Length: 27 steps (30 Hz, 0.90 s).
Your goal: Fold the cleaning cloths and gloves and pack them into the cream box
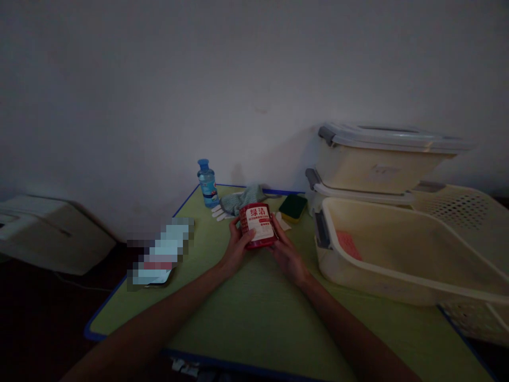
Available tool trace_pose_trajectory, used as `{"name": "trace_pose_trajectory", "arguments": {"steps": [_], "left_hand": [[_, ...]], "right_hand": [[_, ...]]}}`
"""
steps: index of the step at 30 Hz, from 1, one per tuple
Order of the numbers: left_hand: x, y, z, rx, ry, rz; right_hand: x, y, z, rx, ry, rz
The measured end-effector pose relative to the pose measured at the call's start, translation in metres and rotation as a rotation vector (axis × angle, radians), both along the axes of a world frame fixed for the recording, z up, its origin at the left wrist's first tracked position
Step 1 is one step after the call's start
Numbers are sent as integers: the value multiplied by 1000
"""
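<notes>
Left hand (234,250) and right hand (287,252) are gripping | red canister (260,227) is sitting between their curled fingers | neither's nearer

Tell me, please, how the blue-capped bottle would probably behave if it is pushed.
Pushed near the top, the blue-capped bottle would probably tip, since it stands upright and is taller than wide. Once fallen, it might roll, as its body looks rounded. Its smooth-looking side could feel slippery, especially if wet.
</notes>
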State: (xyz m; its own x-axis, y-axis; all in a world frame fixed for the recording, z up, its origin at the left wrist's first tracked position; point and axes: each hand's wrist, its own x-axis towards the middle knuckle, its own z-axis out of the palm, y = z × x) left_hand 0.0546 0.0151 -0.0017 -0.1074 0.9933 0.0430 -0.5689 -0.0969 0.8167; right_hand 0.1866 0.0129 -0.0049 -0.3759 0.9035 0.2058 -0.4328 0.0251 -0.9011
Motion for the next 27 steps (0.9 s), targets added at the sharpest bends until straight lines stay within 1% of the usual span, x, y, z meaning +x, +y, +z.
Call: {"name": "trace_pose_trajectory", "arguments": {"steps": [3, 6, 12, 20, 27], "left_hand": [[0, 0, 2, -12, -20, -1], [0, 0, 2, -8, -28, -6], [0, 0, 0, 7, -16, -7], [0, 1, 1, 0, -19, -9], [-1, 0, 0, 0, -10, -13]], "right_hand": [[0, 0, 2, -13, 34, 13], [1, 2, 1, 3, 36, 35], [2, 3, -2, 134, -101, -44], [4, 3, -1, 172, -122, -53], [2, 1, 3, 171, -169, -93]]}}
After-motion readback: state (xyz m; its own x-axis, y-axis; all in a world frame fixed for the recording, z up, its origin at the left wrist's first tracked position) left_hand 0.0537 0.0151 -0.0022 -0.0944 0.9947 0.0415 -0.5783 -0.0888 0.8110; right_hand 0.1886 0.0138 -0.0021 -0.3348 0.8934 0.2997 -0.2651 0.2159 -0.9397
